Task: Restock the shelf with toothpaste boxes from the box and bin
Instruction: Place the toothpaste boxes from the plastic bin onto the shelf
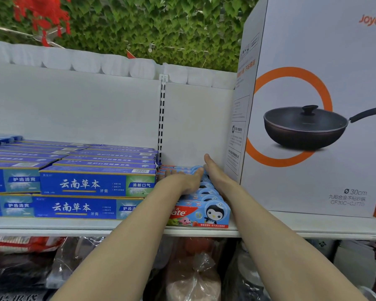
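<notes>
**Both hands on the children's toothpaste row**

A large white frying-pan carton (pixel 317 109) stands on the right of the white shelf (pixel 74 224), its side just beside the light-blue toothpaste boxes (pixel 201 210). These cartoon-printed boxes sit in a single row running from the shelf's front edge back to the rear panel. Left of them, dark blue toothpaste boxes (pixel 83 183) are stacked two high in several rows. Below the shelf lie bagged goods (pixel 193 272), too dim to identify. The left hand (pixel 189 180) lies flat on top of the light-blue row, fingers straight. The right hand (pixel 214 170) presses along the row's right side, fingers extended toward the rear panel, gripping nothing.
</notes>
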Motion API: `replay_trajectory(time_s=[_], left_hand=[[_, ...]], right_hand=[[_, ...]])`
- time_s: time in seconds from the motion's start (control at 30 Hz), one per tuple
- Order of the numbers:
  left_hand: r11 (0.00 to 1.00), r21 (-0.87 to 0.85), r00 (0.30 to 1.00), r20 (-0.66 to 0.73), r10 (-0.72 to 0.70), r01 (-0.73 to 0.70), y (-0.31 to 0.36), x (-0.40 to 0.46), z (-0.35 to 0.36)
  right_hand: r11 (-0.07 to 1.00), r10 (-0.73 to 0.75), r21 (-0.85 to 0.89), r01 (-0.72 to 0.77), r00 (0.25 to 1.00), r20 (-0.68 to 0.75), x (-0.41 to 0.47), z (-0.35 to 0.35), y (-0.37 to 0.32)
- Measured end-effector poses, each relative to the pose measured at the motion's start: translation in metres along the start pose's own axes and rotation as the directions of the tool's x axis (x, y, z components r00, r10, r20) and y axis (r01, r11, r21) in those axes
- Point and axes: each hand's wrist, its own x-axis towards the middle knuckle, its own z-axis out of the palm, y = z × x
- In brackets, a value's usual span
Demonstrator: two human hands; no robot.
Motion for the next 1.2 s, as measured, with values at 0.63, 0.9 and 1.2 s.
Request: replay_trajectory(time_s=[0.63,0.9,1.2], left_hand=[[0.996,0.088,0.996,-0.074,0.039,-0.032,0.007,-0.003,0.005],[0.999,0.045,0.997,-0.067,0.023,-0.020,0.008,-0.007,0.004],[1.000,0.005,0.994,-0.105,0.021,-0.020,0.007,-0.012,0.004]], right_hand=[[1.000,-0.006,0.009,0.006,1.000,0.029,-0.007,-0.004,0.003],[1.000,-0.028,0.014,0.028,0.999,0.030,-0.011,-0.002,0.000],[0.998,-0.016,0.052,0.019,0.998,-0.054,-0.026,-0.002,-0.004]])
